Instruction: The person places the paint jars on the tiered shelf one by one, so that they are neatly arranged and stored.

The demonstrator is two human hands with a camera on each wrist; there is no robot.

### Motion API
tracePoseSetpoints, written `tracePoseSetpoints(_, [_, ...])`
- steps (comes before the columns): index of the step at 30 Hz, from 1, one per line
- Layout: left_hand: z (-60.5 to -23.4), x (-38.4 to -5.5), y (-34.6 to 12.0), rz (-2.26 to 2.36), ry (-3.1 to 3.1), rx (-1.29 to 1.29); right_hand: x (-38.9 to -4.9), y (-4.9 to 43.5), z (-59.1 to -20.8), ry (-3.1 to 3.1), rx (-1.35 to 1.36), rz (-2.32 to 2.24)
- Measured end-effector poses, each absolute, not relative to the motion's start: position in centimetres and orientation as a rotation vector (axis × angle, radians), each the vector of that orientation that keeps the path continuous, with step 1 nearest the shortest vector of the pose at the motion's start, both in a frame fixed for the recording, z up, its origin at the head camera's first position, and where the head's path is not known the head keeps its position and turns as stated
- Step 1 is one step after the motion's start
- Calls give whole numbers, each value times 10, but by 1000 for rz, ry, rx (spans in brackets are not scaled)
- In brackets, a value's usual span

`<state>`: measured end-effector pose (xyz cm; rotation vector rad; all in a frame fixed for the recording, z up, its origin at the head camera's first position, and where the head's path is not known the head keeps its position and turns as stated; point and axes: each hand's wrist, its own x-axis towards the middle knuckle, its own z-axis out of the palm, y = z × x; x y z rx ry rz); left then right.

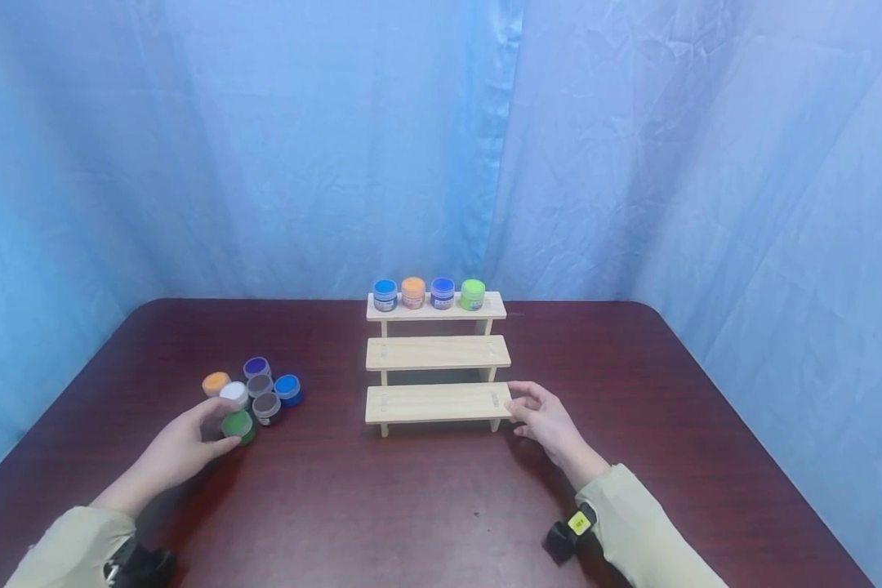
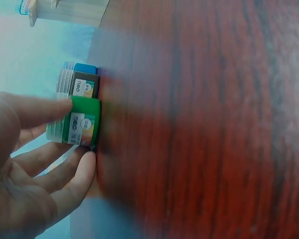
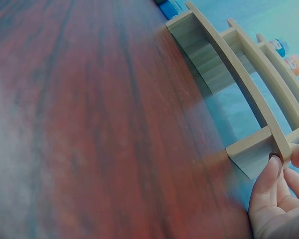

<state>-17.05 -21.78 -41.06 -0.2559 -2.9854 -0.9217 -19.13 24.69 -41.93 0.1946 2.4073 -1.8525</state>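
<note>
My left hand (image 1: 180, 451) pinches a green paint jar (image 1: 238, 425) between thumb and fingers at the near edge of a cluster. In the left wrist view, the thumb (image 2: 42, 110) lies along one side of that jar, whose label reads "deli". Close around it are a white-topped jar (image 1: 233, 395), two dark jars, an orange jar (image 1: 216, 383), a purple jar (image 1: 256, 367) and a blue jar (image 1: 288, 389). At the right end of the lowest step of a three-step wooden rack (image 1: 437, 403), my right hand (image 1: 547, 423) grips the board between thumb and fingers.
On the rack's top step stand a blue jar (image 1: 385, 295), an orange jar (image 1: 413, 292), a purple-blue jar (image 1: 443, 293) and a light green jar (image 1: 473, 295). The dark red wooden table (image 1: 412, 506) backs onto blue curtains (image 1: 323, 147).
</note>
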Motion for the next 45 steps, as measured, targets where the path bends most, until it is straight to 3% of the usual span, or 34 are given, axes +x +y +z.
tracePoseSetpoints(45, [-389, -162, -223, -978, -2956, -189, -192, 247, -420, 2381, 167, -1884])
